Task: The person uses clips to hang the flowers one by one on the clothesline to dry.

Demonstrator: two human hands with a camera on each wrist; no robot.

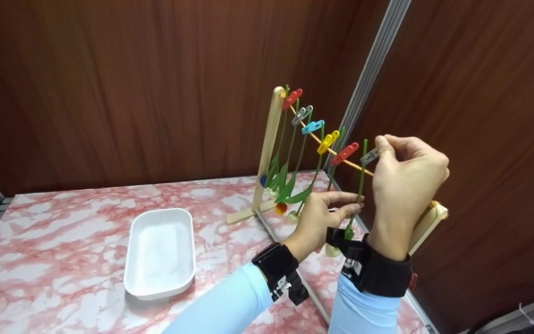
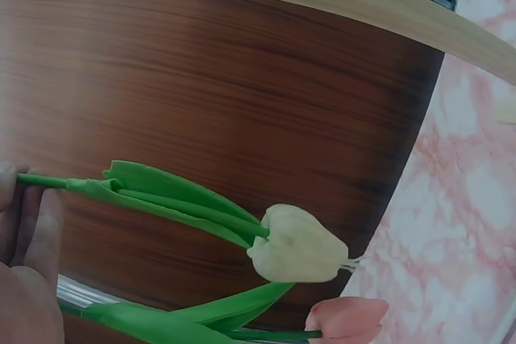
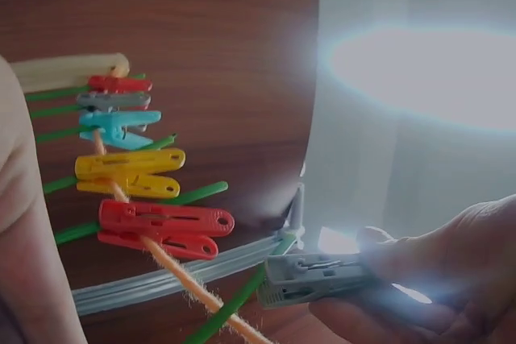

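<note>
My right hand [image 1: 408, 185] pinches a grey clothespin [image 3: 314, 279] between thumb and fingers, above the orange string [image 3: 189, 283]. The clothespin's nose is right at the upper end of a green stem [image 1: 364, 157], which crosses the string. Lower down, my left hand [image 1: 315, 222] pinches the same stem between thumb and fingertips. In the left wrist view this stem leads to a white tulip [image 2: 298, 243] hanging head down, with a pink tulip [image 2: 351, 320] beside it. Along the string, red [image 1: 345, 154], yellow [image 1: 328, 142] and blue [image 1: 313, 127] clothespins hold other stems.
A wooden post [image 1: 269, 148] holds the string's far end, and a second post [image 1: 429, 222] stands at the near right. On the marbled table [image 1: 86, 241] sits a white tray [image 1: 130, 260]. Brown panels [image 1: 155, 93] enclose the back and right.
</note>
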